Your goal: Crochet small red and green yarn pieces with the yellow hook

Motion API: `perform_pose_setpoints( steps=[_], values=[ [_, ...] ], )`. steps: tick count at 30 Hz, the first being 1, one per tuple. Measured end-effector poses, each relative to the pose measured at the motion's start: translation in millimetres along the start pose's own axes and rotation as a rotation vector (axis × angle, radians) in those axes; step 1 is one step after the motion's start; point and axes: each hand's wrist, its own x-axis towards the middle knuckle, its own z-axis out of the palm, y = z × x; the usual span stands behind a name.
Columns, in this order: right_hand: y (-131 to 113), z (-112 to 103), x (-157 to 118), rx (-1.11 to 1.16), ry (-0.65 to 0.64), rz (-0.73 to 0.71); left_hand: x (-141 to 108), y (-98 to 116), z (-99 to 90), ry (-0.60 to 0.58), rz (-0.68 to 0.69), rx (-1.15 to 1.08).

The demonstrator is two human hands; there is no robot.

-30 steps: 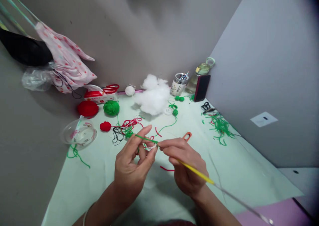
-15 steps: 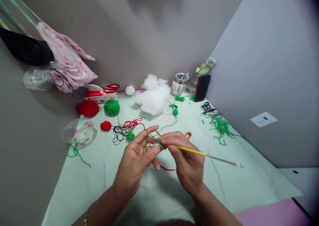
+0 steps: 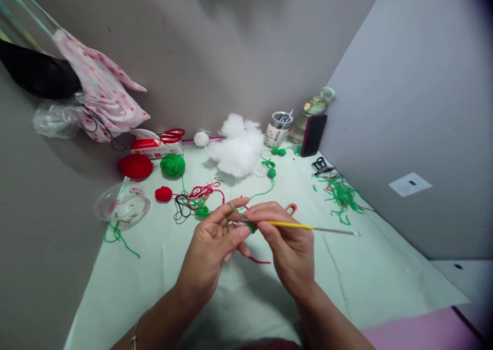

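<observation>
My left hand (image 3: 213, 242) pinches a small crochet piece (image 3: 251, 226) of green yarn between thumb and fingers, most of it covered by them. Green working yarn (image 3: 235, 209) loops over its raised index finger. In my right hand (image 3: 288, 247) is a crochet hook (image 3: 290, 225) with a yellow grip, held like a pencil. The hook's bare metal end points right, and its other end meets the crochet piece at my left fingertips. A red yarn tail (image 3: 259, 260) hangs below my left fingers onto the table.
White stuffing (image 3: 236, 147) lies at the back, with a green yarn ball (image 3: 172, 165), red yarn ball (image 3: 136, 166) and clear bowl (image 3: 122, 204) to the left. At right are a phone (image 3: 314, 135), bottle (image 3: 304, 124), black scissors (image 3: 321, 166) and green yarn scraps (image 3: 342, 198).
The hook has turned closer to level, its free metal end rising and shifting left. My right hand has tilted slightly; my left keeps its hold on the crochet piece.
</observation>
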Motion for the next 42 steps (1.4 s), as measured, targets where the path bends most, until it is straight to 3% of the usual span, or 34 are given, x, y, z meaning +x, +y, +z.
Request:
perform_pose_setpoints(
  steps=[7,11,15,20,22,24,27,30,33,38,40,42],
  values=[
    [9,-5,-2,0.210,0.050,0.218,-4,3,0.5,0.009,0.021,0.048],
    [5,-5,-2,0.240,0.053,0.217,-3,6,-0.8,0.029,0.025,0.081],
    [-2,-5,-5,-0.009,0.015,0.060,-3,4,-0.7,0.049,0.097,0.109],
    [-1,-2,-11,-0.361,-0.107,-0.364,-7,-5,2.5,0.151,0.255,0.186],
    [0,-1,-13,-0.516,-0.123,-0.458,-8,-7,3.5,0.139,0.198,0.110],
    [2,-2,-13,-0.602,-0.105,-0.473,-6,-5,3.7,0.066,0.038,-0.024],
    [3,-4,-10,-0.399,-0.016,-0.336,-2,3,3.1,-0.014,-0.145,-0.163],
    [3,-4,-4,-0.055,0.063,-0.124,-1,8,2.4,0.003,-0.092,-0.162],
    [3,-1,-1,0.007,0.024,-0.065,-2,5,2.0,-0.021,-0.021,-0.095],
    [3,3,-9,-0.247,-0.050,-0.209,-2,-6,2.0,0.040,0.040,-0.027],
    [4,1,-12,-0.406,-0.068,-0.324,-1,-6,2.4,0.031,-0.013,-0.079],
    [4,-1,-12,-0.428,-0.049,-0.359,0,-2,2.3,-0.002,-0.116,-0.167]
  ],
)
